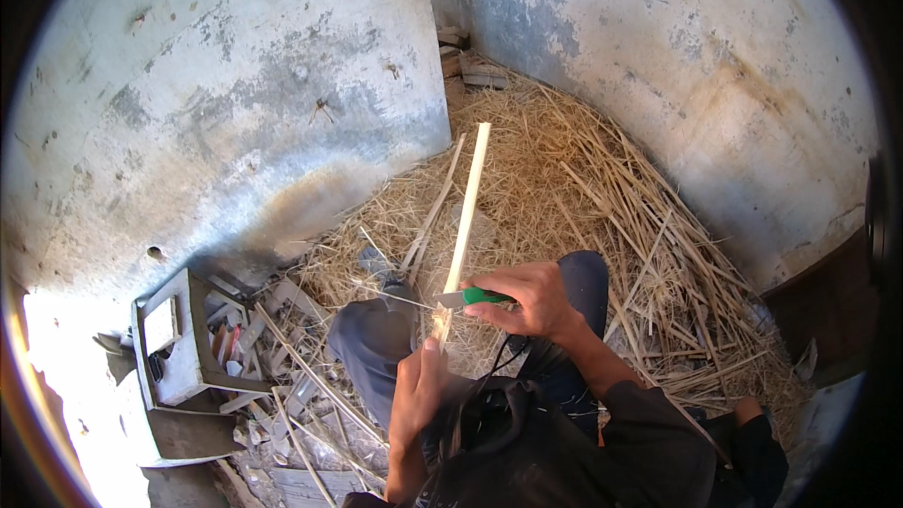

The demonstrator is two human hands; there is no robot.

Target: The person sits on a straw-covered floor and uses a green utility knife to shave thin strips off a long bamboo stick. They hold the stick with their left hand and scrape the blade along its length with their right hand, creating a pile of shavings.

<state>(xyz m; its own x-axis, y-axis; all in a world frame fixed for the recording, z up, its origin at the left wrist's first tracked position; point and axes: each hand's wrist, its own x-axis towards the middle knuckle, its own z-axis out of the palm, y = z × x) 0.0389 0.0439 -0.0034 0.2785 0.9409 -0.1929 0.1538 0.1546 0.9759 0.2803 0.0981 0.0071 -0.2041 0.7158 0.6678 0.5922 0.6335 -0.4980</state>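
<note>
My left hand (417,388) is closed around the lower end of a long, pale split-bamboo strip (470,193), which points away from me over the straw. In my right hand (531,299) is a knife (481,295) with a green handle, its short blade lying across the strip just above my left hand. A thin sliver (404,299) sticks out leftward from beside the blade. Both hands are between my bent knees. The lower tip of the strip is hidden by my left fingers.
Straw and shavings (531,160) cover the floor ahead. Many long strips (649,216) lie piled along the right wall (715,56). At the left, a wooden frame box (188,343) stands among wood scraps (292,306). A pale, stained wall (235,85) rises at the far left.
</note>
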